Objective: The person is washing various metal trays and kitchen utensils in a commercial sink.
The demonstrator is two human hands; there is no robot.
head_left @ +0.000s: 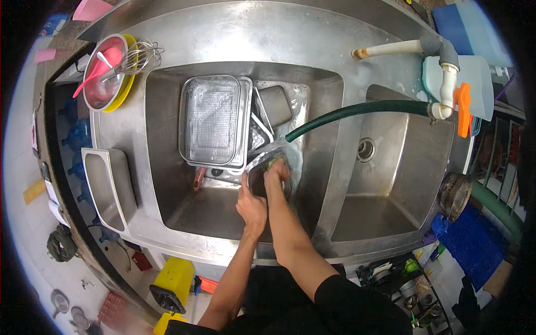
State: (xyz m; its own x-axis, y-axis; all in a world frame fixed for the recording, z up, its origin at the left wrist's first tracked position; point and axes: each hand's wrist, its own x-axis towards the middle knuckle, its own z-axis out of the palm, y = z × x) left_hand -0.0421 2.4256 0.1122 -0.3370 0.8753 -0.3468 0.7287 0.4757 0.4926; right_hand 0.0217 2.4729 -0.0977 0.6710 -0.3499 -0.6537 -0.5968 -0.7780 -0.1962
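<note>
Inside the large sink basin (195, 215), my left hand (252, 209) grips the near-left rim of a metal pan (257, 181). My right hand (277, 170) reaches into that pan with its fingers closed on a green sponge (272, 162), mostly hidden by the hand. Water runs from the end of a dark green hose (357, 110) onto the pan's far edge. Left of my hands rests a stack of rectangular trays, topped by a wire-mesh tray (211, 120). Smaller metal pans (275, 106) lean beside it. A reddish-brown handle (199, 179) sticks out below the stack.
On the left ledge sit a bowl (92, 89) with pink utensils, a whisk (139, 57) and a long steel container (106, 187). A second basin (379, 215) with a drain lies right. The hose joins a white pipe with an orange valve handle (463, 109).
</note>
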